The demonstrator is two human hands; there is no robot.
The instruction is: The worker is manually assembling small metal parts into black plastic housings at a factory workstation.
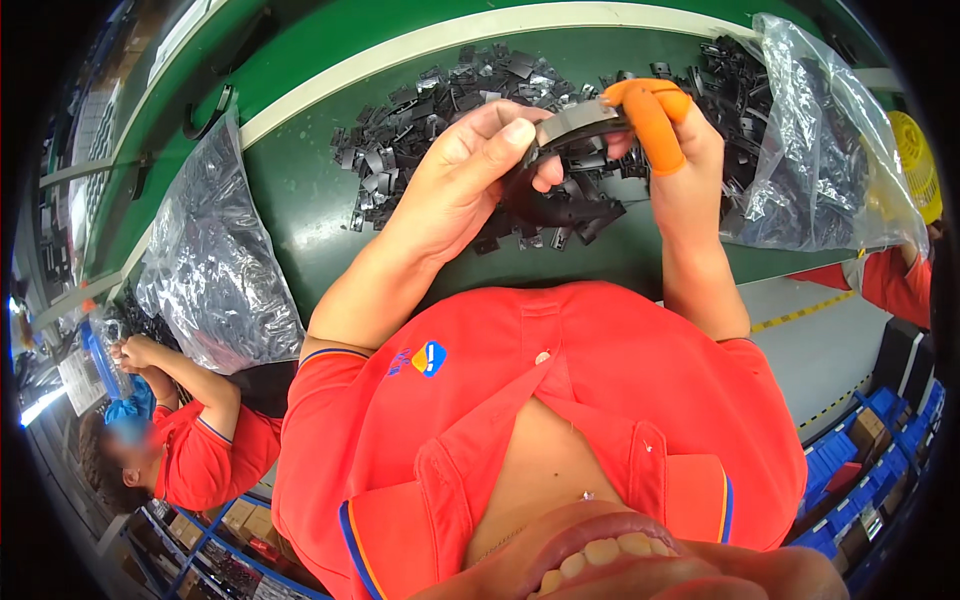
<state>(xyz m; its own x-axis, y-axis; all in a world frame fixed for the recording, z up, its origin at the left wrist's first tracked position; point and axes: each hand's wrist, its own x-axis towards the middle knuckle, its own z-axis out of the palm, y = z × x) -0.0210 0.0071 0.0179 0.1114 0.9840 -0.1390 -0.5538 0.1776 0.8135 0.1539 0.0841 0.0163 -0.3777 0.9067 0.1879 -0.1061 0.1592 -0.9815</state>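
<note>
Between both hands, above the table, is a curved black plastic piece with a smooth grey outer face [578, 122]. My left hand [462, 180] is closed on its left end, thumb on top and fingers beneath. At the other end, my right hand [688, 150], with orange finger covers on some fingers, is closed on it too. Below them a dark curved band [560, 210] shows; whether it belongs to the held piece I cannot tell. Behind the hands a heap of small black plastic parts [395, 185] spreads over the green tabletop [315, 215].
A clear plastic bag [215, 270] hangs at the table's left; another bag [815, 150] lies at the right beside more black parts [735, 85]. Farther right is a yellow basket [912, 165]. A co-worker [215, 440] sits at left; a red sleeve [893, 290] shows at right. Blue bins [830, 465] stand behind.
</note>
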